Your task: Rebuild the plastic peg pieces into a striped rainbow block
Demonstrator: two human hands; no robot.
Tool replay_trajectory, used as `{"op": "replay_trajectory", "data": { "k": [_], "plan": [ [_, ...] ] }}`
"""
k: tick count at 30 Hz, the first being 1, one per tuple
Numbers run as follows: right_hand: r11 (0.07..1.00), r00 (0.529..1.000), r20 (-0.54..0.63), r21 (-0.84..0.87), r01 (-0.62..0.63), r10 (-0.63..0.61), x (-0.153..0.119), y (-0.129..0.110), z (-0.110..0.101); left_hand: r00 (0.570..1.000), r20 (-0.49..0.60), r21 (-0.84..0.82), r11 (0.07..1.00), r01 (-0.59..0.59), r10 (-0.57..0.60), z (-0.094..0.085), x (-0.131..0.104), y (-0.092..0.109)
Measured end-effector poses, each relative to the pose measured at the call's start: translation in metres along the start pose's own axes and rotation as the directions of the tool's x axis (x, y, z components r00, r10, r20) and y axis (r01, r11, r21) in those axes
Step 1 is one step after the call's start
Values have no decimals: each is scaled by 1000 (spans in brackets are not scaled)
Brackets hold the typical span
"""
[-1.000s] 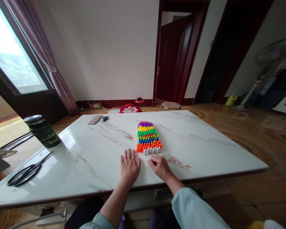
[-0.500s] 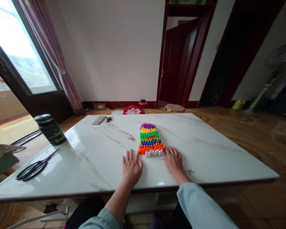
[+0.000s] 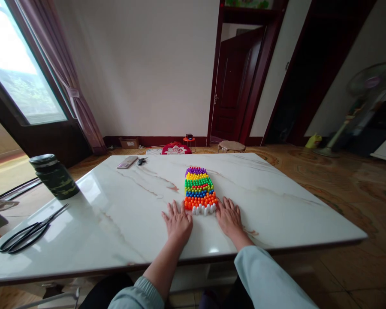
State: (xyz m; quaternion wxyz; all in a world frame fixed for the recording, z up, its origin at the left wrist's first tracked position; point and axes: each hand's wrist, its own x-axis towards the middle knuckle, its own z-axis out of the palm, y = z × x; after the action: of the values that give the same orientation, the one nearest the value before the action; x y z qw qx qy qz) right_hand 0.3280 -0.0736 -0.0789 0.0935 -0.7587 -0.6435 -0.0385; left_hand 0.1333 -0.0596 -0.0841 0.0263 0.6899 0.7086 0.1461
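Observation:
Small rounded pieces (image 3: 199,183) stand packed in coloured bands on the white marbled table (image 3: 276,210). From far to near the bands run purple, yellow, green, red and olive, blue, then orange. White pieces (image 3: 204,209) form the nearest row. My left hand (image 3: 178,221) lies flat with its fingers spread, at the near left corner of the block. Against the near right corner rests my right hand (image 3: 230,216), also flat with fingers apart. Neither hand holds anything.
Black-handled scissors (image 3: 32,231) and a camouflage-patterned flask (image 3: 54,177) are on the table's left side. A phone (image 3: 127,162) and keys (image 3: 142,161) lie near the far left edge. A stool (image 3: 231,146) stands beyond the table.
The view has shifted slightly, so the table objects appear further left. Both hands stay beside the near corners of the block. Some white pieces in the nearest row look less evenly lined up.

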Motion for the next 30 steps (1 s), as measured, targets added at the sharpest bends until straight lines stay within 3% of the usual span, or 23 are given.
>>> {"op": "replay_trajectory", "data": {
  "k": [12, 18, 26, 30],
  "plan": [
    [997, 1000, -3, 75, -10, 10, 1, 3, 2, 997, -72, 11, 999, -36, 36, 5, -5, -3],
    [980, 997, 75, 193, -41, 27, 14, 8, 2, 995, -94, 7, 999, -35, 35, 3, -5, 0],
    [942, 998, -38, 330, 59, -49, 26, -4, 7, 994, -100, -3, 999, -38, 38, 4, -4, 0],
    [958, 996, -58, 282, -50, 69, 12, -3, 10, 996, -84, -8, 999, -32, 31, 3, -4, 0]
  ]
}}
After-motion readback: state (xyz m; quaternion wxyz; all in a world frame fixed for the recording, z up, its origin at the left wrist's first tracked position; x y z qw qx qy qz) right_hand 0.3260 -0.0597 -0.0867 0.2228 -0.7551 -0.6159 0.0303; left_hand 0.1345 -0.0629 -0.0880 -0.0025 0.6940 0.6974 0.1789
